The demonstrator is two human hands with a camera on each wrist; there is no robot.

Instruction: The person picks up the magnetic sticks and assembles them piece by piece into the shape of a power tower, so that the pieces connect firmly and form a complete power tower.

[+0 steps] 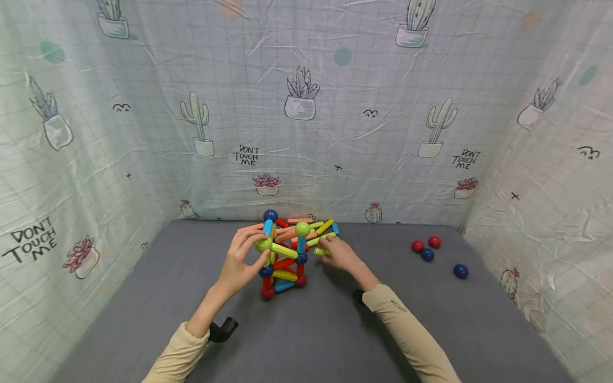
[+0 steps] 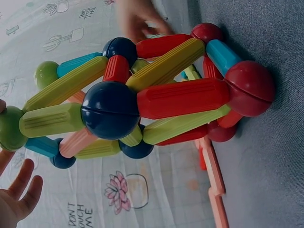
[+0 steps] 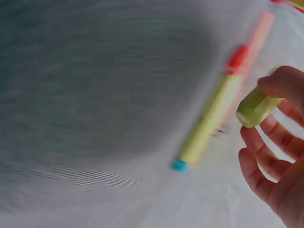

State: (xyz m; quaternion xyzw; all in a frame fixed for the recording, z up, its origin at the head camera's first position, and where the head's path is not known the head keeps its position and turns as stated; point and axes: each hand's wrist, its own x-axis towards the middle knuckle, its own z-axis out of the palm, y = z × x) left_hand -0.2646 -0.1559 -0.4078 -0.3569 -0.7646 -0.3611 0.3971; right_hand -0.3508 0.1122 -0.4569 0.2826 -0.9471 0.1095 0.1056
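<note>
A tower (image 1: 284, 275) of coloured magnetic rods and balls stands on the grey table. Its lower corners are red balls, with dark blue balls (image 2: 110, 110) above them. My left hand (image 1: 238, 268) pinches a green ball (image 2: 9, 128) high on the tower's left side, thumb and fingers to either side of it. To the right of the tower, my right hand (image 1: 342, 255) holds a short yellow-green magnetic rod (image 3: 259, 107) between thumb and fingers, one end sticking out. Another green ball (image 1: 302, 229) tops a blue rod at the tower's right.
Behind the tower lies a pile of loose rods, among them an orange rod (image 1: 300, 220) and a yellow rod (image 1: 325, 227). Off to the right sit two red balls (image 1: 434, 242) and two blue balls (image 1: 461, 271). A printed curtain (image 1: 335, 159) encloses the table's back and sides.
</note>
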